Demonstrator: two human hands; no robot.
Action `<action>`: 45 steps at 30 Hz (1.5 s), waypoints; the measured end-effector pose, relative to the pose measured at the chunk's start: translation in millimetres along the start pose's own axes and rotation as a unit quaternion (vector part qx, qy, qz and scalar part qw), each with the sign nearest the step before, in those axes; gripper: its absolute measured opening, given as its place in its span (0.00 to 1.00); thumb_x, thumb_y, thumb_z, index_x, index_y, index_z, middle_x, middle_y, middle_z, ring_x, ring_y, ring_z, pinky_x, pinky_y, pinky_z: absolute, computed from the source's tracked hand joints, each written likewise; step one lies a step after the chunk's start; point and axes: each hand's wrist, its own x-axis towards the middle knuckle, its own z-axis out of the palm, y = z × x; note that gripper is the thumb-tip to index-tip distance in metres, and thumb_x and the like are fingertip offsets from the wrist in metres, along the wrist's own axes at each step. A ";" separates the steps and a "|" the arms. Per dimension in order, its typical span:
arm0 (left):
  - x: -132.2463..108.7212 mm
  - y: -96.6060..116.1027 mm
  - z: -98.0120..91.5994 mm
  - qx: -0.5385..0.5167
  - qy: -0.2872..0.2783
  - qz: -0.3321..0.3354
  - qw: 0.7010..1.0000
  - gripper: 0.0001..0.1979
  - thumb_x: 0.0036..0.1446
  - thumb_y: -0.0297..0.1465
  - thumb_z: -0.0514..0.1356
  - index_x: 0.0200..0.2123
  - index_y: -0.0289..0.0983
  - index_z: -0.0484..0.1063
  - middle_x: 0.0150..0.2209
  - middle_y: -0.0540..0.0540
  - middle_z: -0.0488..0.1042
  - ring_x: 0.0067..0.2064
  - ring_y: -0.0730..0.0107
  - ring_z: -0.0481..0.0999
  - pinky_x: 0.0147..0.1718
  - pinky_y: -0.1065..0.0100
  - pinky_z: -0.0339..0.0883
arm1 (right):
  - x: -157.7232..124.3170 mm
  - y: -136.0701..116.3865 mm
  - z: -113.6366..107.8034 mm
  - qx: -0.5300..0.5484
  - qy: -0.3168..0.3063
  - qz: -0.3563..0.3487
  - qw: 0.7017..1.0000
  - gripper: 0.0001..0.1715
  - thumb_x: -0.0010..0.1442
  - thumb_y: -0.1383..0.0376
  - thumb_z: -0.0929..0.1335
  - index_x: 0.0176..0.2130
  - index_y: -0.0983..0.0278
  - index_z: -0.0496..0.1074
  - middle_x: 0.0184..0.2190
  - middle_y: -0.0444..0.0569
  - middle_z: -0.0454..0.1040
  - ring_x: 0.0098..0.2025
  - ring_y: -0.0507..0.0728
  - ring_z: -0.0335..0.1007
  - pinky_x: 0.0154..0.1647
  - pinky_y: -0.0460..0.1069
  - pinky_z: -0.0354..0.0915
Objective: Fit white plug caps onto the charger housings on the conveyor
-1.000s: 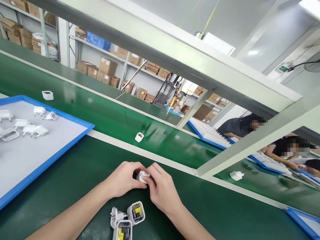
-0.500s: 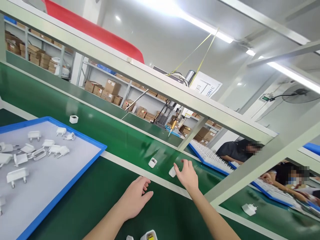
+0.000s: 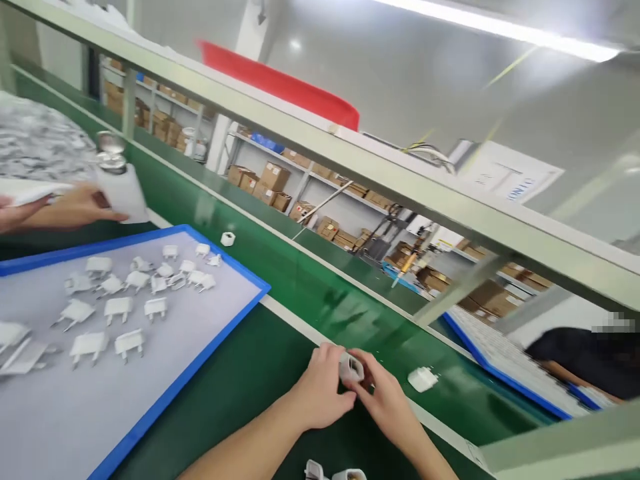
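Observation:
My left hand (image 3: 320,393) and my right hand (image 3: 387,399) meet over the green bench, both pinching one small white charger shell (image 3: 351,367) with its open side up. A second white charger (image 3: 423,379) lies on the green conveyor belt (image 3: 320,293) just right of my hands. Two more white charger parts (image 3: 334,473) sit at the bottom edge, partly cut off.
A blue-rimmed grey tray (image 3: 165,407) on the left holds several white plug pieces (image 3: 120,308). Another person's hands (image 3: 65,208) hold a white bottle (image 3: 123,187) at far left. One white shell (image 3: 228,239) rides the belt. A metal frame rail (image 3: 350,163) crosses overhead; another person sits at right (image 3: 585,357).
My right hand came back from the belt with a white shell, and my left hand closed in on it. The view swung leftward, showing more of the tray and another person's hands.

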 end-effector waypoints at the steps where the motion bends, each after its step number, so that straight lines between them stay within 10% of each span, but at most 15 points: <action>1: 1.1 0.7 -0.7 0.013 -0.017 0.010 1.000 0.31 0.53 0.32 0.67 0.60 0.37 0.65 0.59 0.38 0.68 0.60 0.51 0.68 0.60 0.56 0.64 | -12.0 -4.3 -1.6 0.033 -0.030 -0.017 0.999 0.27 0.63 0.57 0.65 0.60 0.59 0.64 0.48 0.52 0.75 0.40 0.59 0.74 0.46 0.54 0.73; 9: 1.3 0.1 -4.4 0.090 -0.085 0.025 0.992 0.23 0.60 0.33 0.64 0.57 0.37 0.69 0.53 0.40 0.76 0.55 0.51 0.74 0.56 0.55 0.67 | -39.1 -69.6 -31.2 0.026 0.096 -0.036 0.994 0.25 0.67 0.49 0.64 0.56 0.60 0.65 0.43 0.54 0.75 0.43 0.61 0.76 0.44 0.54 0.74; 16: -6.5 -11.6 -11.7 0.067 -0.088 0.023 0.994 0.27 0.56 0.29 0.63 0.60 0.36 0.65 0.53 0.40 0.73 0.54 0.50 0.72 0.54 0.58 0.67 | -46.5 -167.1 -36.2 -0.110 -0.147 -0.194 0.964 0.05 0.68 0.61 0.67 0.42 0.56 0.75 0.36 0.48 0.76 0.39 0.60 0.73 0.36 0.51 0.67; 25: 1.0 -4.3 -18.3 0.057 -0.085 -0.030 0.994 0.14 0.51 0.33 0.69 0.42 0.38 0.74 0.45 0.47 0.74 0.46 0.61 0.74 0.44 0.67 0.69 | -45.7 -159.6 -13.8 -0.107 -0.255 -0.124 0.953 0.07 0.65 0.71 0.67 0.41 0.59 0.73 0.39 0.46 0.77 0.41 0.59 0.73 0.37 0.50 0.66; 34: -11.4 5.9 -17.7 0.040 -0.117 -0.016 0.992 0.18 0.46 0.39 0.73 0.39 0.40 0.77 0.41 0.49 0.79 0.44 0.58 0.76 0.41 0.66 0.65 | -35.4 -85.7 -46.2 0.203 0.058 0.115 0.971 0.21 0.67 0.47 0.65 0.50 0.59 0.66 0.37 0.47 0.71 0.34 0.58 0.75 0.31 0.52 0.76; 45: -13.9 8.9 -11.7 0.098 -0.114 -0.020 0.988 0.15 0.49 0.42 0.67 0.35 0.41 0.70 0.40 0.50 0.76 0.44 0.58 0.73 0.38 0.66 0.64 | -74.5 -41.0 16.8 0.033 0.159 -0.156 0.974 0.18 0.70 0.70 0.63 0.54 0.56 0.75 0.50 0.55 0.71 0.52 0.62 0.72 0.50 0.57 0.75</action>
